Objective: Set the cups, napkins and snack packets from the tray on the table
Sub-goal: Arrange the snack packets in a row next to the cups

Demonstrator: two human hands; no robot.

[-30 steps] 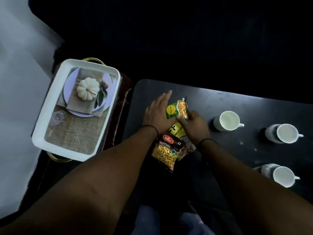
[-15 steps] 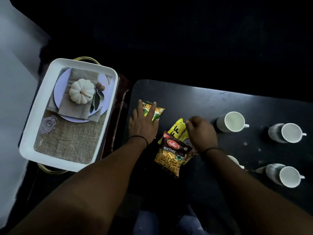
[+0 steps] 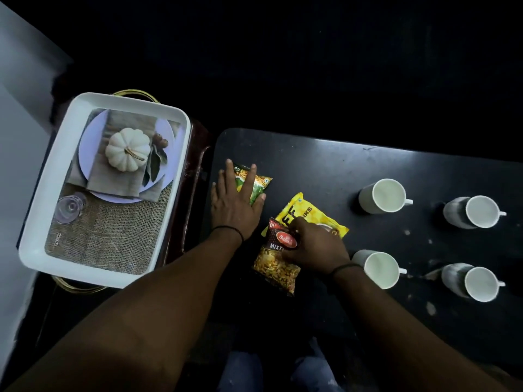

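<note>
Three snack packets lie on the black table [image 3: 325,165]. My left hand [image 3: 235,206] rests flat, fingers spread, on the green packet [image 3: 261,184] near the table's left edge. The fingers of my right hand [image 3: 315,248] are curled on the top of the dark red mixture packet [image 3: 278,268], which overlaps the yellow packet [image 3: 307,212]. Several white cups stand upright to the right: one [image 3: 387,196] and another [image 3: 481,212] at the back, one [image 3: 380,268] and another [image 3: 481,284] at the front. No napkins show on the table.
The white tray [image 3: 42,222] sits to the left of the table on a dark stand with gold handles. Its base shows a pumpkin, a plate, grey cloth and burlap, which look printed. A pale wall is at far left. My knees are below the table's front edge.
My left hand slid the green packet away from the pile to the left and laid it down. My right hand shifted from the yellow packet onto the mixture packet.
</note>
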